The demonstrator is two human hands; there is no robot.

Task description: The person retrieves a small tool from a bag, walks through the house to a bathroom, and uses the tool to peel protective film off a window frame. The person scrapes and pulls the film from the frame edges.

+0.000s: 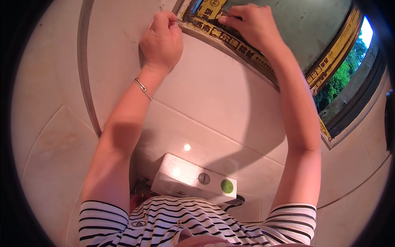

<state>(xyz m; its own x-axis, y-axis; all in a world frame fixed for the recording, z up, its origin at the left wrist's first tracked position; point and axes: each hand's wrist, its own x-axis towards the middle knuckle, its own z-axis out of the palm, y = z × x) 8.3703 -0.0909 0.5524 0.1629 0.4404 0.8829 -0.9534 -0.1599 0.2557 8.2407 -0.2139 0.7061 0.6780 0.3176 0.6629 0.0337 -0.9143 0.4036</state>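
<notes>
My left hand (162, 40) is curled, raised against the tiled wall (216, 68) beside the lower left corner of a window frame (234, 46). A bangle circles that wrist. Whether the fingers pinch something small cannot be made out. My right hand (251, 23) is bent over the frame's lower bar, its thumb and fingertips together near the printed yellow protective film (213, 7). What lies between those fingertips is too small to tell. Behind this hand is the greenish window pane (296, 27).
Below my arms, a white toilet cistern (185, 180) with a round button and a green sticker stands against the wall. At the right, the window (342, 74) shows foliage outside. A grey pipe or strip (85, 68) runs down the wall on the left.
</notes>
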